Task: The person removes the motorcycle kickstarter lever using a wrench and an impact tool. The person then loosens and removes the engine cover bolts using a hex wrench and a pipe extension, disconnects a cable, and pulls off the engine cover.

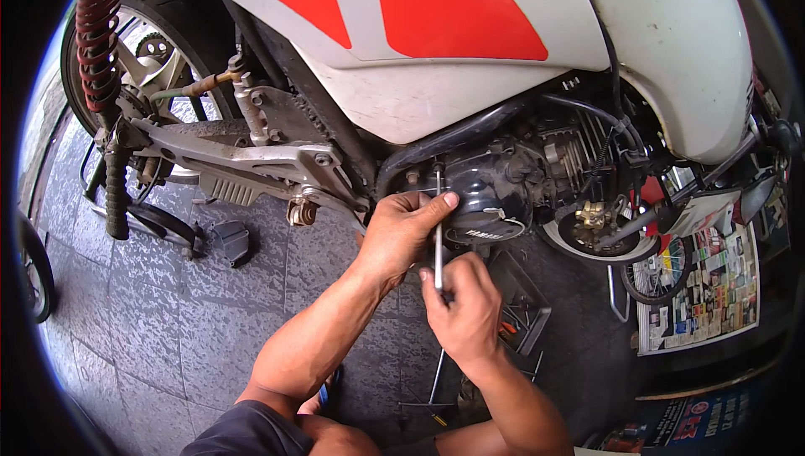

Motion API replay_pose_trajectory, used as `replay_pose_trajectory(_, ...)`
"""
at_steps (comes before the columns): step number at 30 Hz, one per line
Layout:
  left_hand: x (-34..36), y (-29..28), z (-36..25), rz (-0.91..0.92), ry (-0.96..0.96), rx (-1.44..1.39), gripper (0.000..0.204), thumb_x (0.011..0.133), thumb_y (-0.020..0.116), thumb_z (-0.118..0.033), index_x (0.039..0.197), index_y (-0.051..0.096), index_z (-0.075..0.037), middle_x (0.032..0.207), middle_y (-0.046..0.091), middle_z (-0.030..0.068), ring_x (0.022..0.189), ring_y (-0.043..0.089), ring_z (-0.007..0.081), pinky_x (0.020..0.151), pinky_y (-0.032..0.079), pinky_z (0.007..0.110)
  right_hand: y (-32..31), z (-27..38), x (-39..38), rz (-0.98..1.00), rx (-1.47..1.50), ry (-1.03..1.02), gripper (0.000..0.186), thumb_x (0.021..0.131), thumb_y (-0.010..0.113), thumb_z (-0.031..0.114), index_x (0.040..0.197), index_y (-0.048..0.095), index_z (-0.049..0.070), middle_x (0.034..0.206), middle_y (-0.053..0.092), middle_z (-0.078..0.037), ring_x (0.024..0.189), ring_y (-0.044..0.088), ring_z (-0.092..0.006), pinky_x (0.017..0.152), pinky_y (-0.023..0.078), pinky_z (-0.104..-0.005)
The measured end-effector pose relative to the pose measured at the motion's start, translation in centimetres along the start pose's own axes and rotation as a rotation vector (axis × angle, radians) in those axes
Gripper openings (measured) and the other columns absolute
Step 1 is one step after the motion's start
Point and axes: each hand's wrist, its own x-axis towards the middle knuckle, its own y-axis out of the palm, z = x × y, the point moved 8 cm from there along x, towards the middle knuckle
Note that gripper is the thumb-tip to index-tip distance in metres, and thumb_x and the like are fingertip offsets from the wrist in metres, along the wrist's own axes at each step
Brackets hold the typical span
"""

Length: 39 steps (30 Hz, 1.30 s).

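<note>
Daylight glints off floor tiles (226,322) inside dark, bowed fisheye edges

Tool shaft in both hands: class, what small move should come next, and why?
Probably a small twist by the right hand: it grips the tool shaft low, the left hand holds it higher, and the tip seems to meet the black engine cover.

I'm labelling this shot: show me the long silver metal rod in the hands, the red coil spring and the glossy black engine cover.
Long silver metal rod (438,250): head view, its bare shaft.
Red coil spring (99,41): head view, its middle coils.
Glossy black engine cover (481,189): head view, its outer face.
</note>
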Motion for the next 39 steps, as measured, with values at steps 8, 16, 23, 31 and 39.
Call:
replay_pose_trajectory(8, -0.7, 0.6, 0.1, 0.093, -0.069, -0.127, 0.033, 0.095, 0.061, -0.033, 0.083, 0.063, -0.003, 0.066, 0.062, 0.0052, 0.048, 0.053, 0.0099, 0.042, 0.038, 0.021, 3.5, -4.4, -2.6, 0.428, 1.326, 0.884, 0.014, 0.097, 0.055, 0.013, 0.105, 0.06, 0.002, 0.091, 0.061, -0.002, 0.075, 0.054, -0.0069, 0.065, 0.044, -0.0226)
replay_pose_trajectory(16, -0.6, 1.1, 0.4, 0.134, -0.099, -0.154, 0.033, 0.095, 0.06, -0.034, 0.086, 0.062, -0.002, 0.069, 0.063, 0.005, 0.048, 0.051, 0.0091, 0.041, 0.039, 0.023, 0.2, -1.2, -0.3, 0.096, 0.167, 0.009, 0.009, 0.086, 0.06, 0.001, 0.093, 0.054, 0.003, 0.085, 0.058, -0.009, 0.074, 0.06, -0.0215, 0.068, 0.047, -0.0324)
replay_pose_trajectory(23, -0.5, 0.0, 0.0, 0.041, -0.056, -0.054, 0.031, 0.096, 0.061, -0.028, 0.08, 0.063, -0.002, 0.063, 0.061, 0.0039, 0.048, 0.046, 0.0078, 0.043, 0.034, 0.024, 2.8, -5.2, -2.3, 0.231, 0.818, 0.595, 0.019, 0.095, 0.051, 0.012, 0.106, 0.06, -0.001, 0.093, 0.064, -0.009, 0.082, 0.059, -0.018, 0.071, 0.046, -0.0298)
replay_pose_trajectory(31, -1.1, 0.8, -0.5, 0.108, -0.09, -0.088, 0.035, 0.098, 0.055, -0.029, 0.083, 0.063, 0.002, 0.068, 0.062, 0.0052, 0.054, 0.051, 0.0085, 0.047, 0.04, 0.025, 4.5, -4.5, -1.0, 0.507, 1.419, 0.799, 0.032, 0.095, 0.054, 0.026, 0.103, 0.065, -0.002, 0.093, 0.066, -0.01, 0.083, 0.058, -0.0172, 0.073, 0.043, -0.0296)
replay_pose_trajectory(39, -0.4, -0.2, -0.4, -0.036, 0.074, 0.02, 0.031, 0.091, 0.067, -0.028, 0.084, 0.059, 0.001, 0.07, 0.062, 0.0066, 0.055, 0.057, 0.0099, 0.046, 0.043, 0.024, 4.7, -5.3, -1.3, 0.461, 1.37, 0.869, 0.025, 0.09, 0.065, 0.022, 0.105, 0.066, 0.001, 0.089, 0.066, -0.004, 0.083, 0.059, -0.0131, 0.071, 0.042, -0.0271)
